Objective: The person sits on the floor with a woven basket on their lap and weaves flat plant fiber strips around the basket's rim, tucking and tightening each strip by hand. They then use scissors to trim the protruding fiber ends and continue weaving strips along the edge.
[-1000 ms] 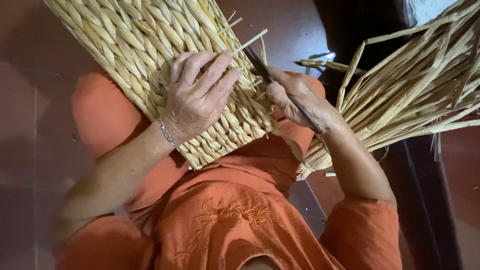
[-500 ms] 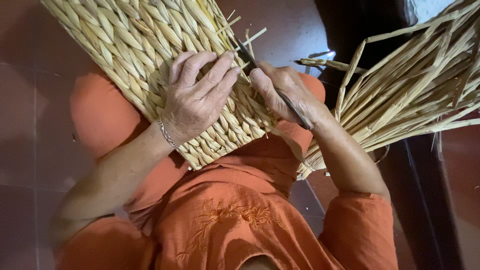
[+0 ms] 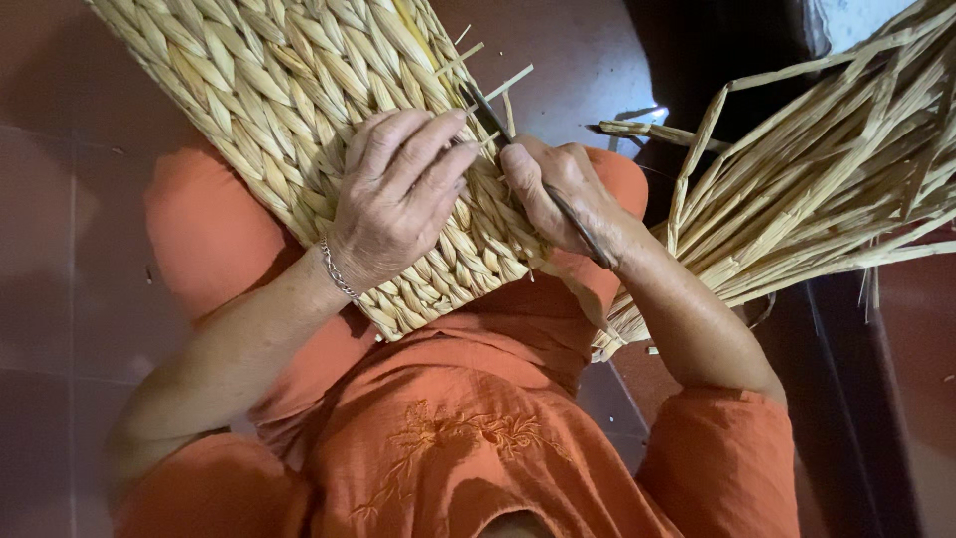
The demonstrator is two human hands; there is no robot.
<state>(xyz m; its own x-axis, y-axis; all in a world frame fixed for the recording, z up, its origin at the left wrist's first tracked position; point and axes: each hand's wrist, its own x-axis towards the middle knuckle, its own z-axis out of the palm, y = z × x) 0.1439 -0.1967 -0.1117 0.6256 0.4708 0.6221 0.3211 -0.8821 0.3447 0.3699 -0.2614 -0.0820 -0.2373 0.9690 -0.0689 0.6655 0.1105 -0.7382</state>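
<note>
A woven straw mat (image 3: pixel 289 100) of braided pale fibres lies across my lap, over orange clothing. My left hand (image 3: pixel 393 199) presses flat on the mat near its right edge, fingers spread; a thin bracelet circles the wrist. My right hand (image 3: pixel 558 194) grips a thin dark tool (image 3: pixel 498 120) whose tip pokes into the weave at the mat's edge, beside several loose strand ends (image 3: pixel 498 85) sticking out there.
A bundle of loose dried straw stalks (image 3: pixel 817 189) fans out to the right, partly over my right knee. Reddish-brown tiled floor (image 3: pixel 70 249) surrounds me. A dark shadowed area lies at the upper right.
My right hand has moved left and upward with the dark tool, bringing its tip into the mat's edge next to my left fingers. The left hand has stayed put.
</note>
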